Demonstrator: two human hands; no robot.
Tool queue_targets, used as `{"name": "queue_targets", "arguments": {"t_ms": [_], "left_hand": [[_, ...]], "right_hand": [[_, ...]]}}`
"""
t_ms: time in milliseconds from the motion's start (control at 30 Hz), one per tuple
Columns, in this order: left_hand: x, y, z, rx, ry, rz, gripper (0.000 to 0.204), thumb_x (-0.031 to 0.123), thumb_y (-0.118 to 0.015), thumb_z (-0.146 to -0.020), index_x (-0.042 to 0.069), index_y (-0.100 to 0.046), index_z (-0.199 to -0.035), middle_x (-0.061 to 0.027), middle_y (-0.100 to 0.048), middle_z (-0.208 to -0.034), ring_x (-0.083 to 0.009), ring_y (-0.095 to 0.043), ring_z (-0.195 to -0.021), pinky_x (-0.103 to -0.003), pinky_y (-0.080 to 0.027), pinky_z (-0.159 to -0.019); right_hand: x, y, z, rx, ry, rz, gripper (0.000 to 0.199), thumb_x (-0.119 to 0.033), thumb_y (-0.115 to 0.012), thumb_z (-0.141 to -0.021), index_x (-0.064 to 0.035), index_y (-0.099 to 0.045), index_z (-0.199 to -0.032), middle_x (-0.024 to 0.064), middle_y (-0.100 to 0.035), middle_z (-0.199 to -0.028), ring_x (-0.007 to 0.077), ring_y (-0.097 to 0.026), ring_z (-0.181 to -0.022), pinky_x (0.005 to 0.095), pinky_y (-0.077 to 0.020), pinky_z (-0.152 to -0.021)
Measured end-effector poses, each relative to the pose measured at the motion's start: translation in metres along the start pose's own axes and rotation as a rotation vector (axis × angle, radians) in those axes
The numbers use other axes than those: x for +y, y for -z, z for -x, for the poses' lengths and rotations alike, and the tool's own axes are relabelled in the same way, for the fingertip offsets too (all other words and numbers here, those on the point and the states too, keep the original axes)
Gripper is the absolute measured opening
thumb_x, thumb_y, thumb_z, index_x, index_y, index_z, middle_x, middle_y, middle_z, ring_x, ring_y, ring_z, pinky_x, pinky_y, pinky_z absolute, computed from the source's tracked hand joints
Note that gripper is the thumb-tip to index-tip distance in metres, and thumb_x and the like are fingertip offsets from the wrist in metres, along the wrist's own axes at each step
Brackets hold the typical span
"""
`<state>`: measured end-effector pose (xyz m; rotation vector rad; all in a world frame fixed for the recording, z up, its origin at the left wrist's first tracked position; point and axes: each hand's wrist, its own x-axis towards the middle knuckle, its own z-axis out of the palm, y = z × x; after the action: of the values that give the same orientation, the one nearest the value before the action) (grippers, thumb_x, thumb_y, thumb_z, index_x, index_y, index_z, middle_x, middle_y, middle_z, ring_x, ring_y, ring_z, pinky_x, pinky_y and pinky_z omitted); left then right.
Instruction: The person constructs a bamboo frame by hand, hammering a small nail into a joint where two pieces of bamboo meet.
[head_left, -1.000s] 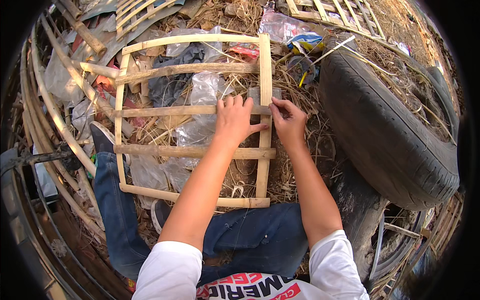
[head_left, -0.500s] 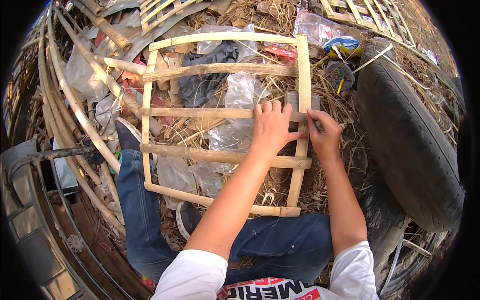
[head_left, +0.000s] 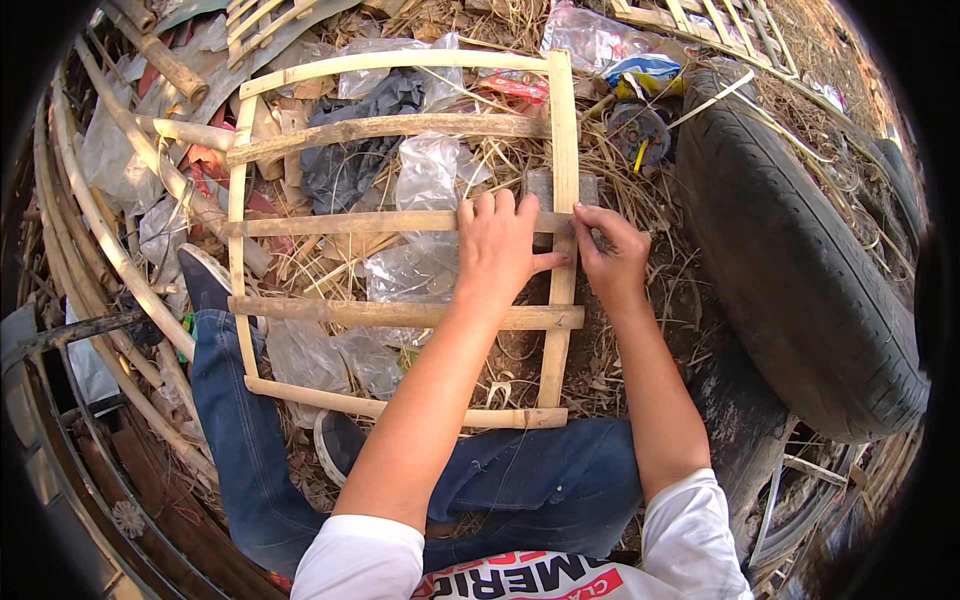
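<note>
A ladder-like frame of split bamboo lies before me, several slats (head_left: 330,222) crossing between two uprights. My left hand (head_left: 497,245) is closed over the right part of the middle slat, its thumb reaching to the right upright (head_left: 564,130). Just right of that joint, my right hand (head_left: 613,255) is closed in a pinch at the slat's end. What its fingertips hold, if anything, is too small or hidden to make out. A grey block (head_left: 590,190) shows beneath the upright near the joint.
A large black tyre (head_left: 800,260) stands at the right. Bamboo poles (head_left: 120,240) lie along the left, by a dark metal frame (head_left: 75,335). Plastic sheets (head_left: 425,180), a dark cloth-like piece (head_left: 350,150) and dry straw cover the ground. Another slatted bamboo piece (head_left: 710,25) lies far right.
The whole scene has shifted left in the picture as the view turned. Both hands stay at the same joint, with little visible change in their grip.
</note>
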<state>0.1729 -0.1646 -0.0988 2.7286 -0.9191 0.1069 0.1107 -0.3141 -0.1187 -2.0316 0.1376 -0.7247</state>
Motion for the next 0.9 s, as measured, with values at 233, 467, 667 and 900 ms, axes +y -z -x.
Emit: {"name": "queue_targets", "arguments": {"t_ms": [233, 467, 667, 900], "left_hand": [[0.005, 0.004, -0.001, -0.046, 0.025, 0.01, 0.068, 0.053, -0.083, -0.062, 0.008, -0.061, -0.107, -0.0095, -0.06, -0.101, -0.0277, -0.053, -0.1, -0.042, -0.036, -0.088], [0.009, 0.006, -0.003, 0.06, -0.044, 0.227, 0.057, 0.029, -0.083, -0.066, 0.012, -0.059, -0.115, -0.0085, -0.059, -0.108, -0.0268, -0.054, -0.112, -0.044, -0.034, -0.099], [0.011, -0.006, -0.002, 0.166, -0.043, 0.512, 0.032, 0.017, -0.078, -0.07, 0.008, -0.068, -0.099, -0.0036, -0.065, -0.102, -0.0227, -0.062, -0.098, -0.036, -0.041, -0.087], [0.018, -0.019, -0.005, 0.369, 0.019, 0.521, 0.018, 0.017, -0.08, -0.069, 0.011, -0.071, -0.084, 0.0014, -0.069, -0.086, -0.0195, -0.065, -0.081, -0.034, -0.042, -0.078]], "right_hand": [[0.002, 0.004, -0.002, -0.036, 0.082, 0.074, 0.018, 0.007, -0.071, -0.078, -0.0001, -0.072, -0.094, 0.0157, -0.073, -0.095, 0.0296, -0.071, -0.09, 0.0364, -0.0566, -0.079], [0.004, 0.006, 0.0, -0.053, 0.135, 0.135, 0.019, 0.007, -0.072, -0.079, -0.0007, -0.072, -0.097, 0.016, -0.073, -0.096, 0.0277, -0.072, -0.089, 0.0343, -0.0568, -0.076], [0.008, 0.008, 0.004, -0.065, 0.142, 0.122, 0.02, 0.007, -0.07, -0.077, -0.0016, -0.072, -0.095, 0.0168, -0.072, -0.097, 0.0312, -0.071, -0.091, 0.0384, -0.0566, -0.079], [0.005, 0.012, 0.0, -0.098, 0.168, 0.096, 0.026, 0.01, -0.066, -0.077, -0.0017, -0.072, -0.099, 0.0171, -0.071, -0.098, 0.0322, -0.07, -0.091, 0.0388, -0.0561, -0.08]]}}
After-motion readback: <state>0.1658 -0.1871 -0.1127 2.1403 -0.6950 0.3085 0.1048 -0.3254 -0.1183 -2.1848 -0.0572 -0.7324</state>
